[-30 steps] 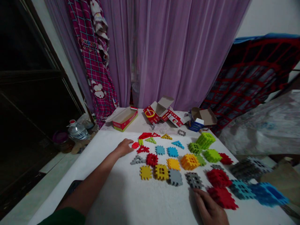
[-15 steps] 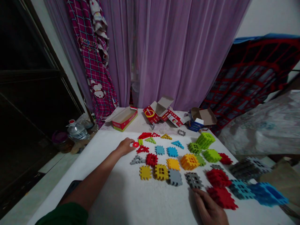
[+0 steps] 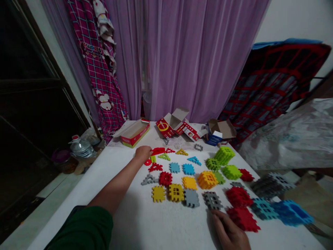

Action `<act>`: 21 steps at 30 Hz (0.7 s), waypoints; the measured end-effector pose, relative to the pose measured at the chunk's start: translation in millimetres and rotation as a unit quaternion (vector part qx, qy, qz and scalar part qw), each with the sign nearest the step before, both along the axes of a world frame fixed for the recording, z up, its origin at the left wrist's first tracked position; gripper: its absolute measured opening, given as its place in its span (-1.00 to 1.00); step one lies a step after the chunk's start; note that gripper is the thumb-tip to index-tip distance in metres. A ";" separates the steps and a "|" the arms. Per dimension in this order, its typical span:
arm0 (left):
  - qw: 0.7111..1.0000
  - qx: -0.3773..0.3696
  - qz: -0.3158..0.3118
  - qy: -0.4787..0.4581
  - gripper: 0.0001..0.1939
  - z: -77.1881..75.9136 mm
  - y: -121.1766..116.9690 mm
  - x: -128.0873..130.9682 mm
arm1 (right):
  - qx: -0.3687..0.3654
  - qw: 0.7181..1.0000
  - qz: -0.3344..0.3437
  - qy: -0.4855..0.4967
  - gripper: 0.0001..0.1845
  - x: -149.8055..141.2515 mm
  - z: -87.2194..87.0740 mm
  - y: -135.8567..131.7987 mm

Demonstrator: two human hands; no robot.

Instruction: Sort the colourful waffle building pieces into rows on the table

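Well, a sheer purple curtain (image 3: 197,59) fills the back of the room, with a pink plaid cloth (image 3: 100,80) hanging at its left. A white-covered table (image 3: 145,225) runs forward from the curtain. At its far end lie an open red-and-yellow cardboard box (image 3: 134,134) and a torn-open carton (image 3: 169,123), while a plastic water bottle (image 3: 81,148) stands beyond the table's left edge. Across the middle, colorful plastic waffle blocks (image 3: 177,192) are spread in loose rows, some joined into cubes.

The left hand (image 3: 142,153), coming from a dark green sleeve (image 3: 83,225) at the lower left, is far nearer the small red pieces than the right hand is. Its curled fingers (image 3: 148,150) sit close together, their tips at the left end of a flat red piece (image 3: 158,151), whose long axis runs sideways, away to the right. Whether they grip it, I cannot tell. A small red ring (image 3: 147,162) lies just below the hand. The right hand (image 3: 229,231) rests on the table with its fingers slightly apart, holding nothing, near a gray block (image 3: 212,200) and a red block (image 3: 243,219).
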State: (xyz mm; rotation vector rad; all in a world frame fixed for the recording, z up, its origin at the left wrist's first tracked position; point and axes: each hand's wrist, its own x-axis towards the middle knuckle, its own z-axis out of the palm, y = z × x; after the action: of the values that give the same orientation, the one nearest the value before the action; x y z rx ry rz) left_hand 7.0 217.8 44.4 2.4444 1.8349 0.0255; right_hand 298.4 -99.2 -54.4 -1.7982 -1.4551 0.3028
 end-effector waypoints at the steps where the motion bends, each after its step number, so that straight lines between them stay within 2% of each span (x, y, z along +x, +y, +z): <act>1: 1.000 0.008 0.003 0.004 -0.72 0.7 1.7 -0.1 | 0.004 1.000 0.000 -0.004 -0.60 -0.2 0.0 -0.3; 6: 0.997 0.068 0.027 0.012 -0.66 8.3 17.0 0.4 | 0.007 1.000 0.006 -0.015 -0.62 0.7 -1.2 -1.0; 9: 0.995 0.096 0.022 0.014 -0.66 8.7 23.8 6.8 | 0.013 1.000 0.008 -0.013 -0.63 1.3 -2.2 -0.6; 16: 0.991 0.099 -0.089 0.016 -0.68 -6.2 7.2 20.0 | 0.001 1.000 0.012 0.020 -0.63 4.0 -6.4 0.1; 21: 0.985 0.061 -0.161 -0.023 -0.76 -6.0 -0.1 13.8 | -0.007 0.999 0.017 0.028 -0.62 2.8 -7.3 0.4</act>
State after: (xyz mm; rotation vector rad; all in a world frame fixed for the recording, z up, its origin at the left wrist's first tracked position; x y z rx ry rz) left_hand 20.8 217.7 38.4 2.7689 1.4389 0.1778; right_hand 301.3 -98.8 -61.7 -1.7633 -1.4487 0.3788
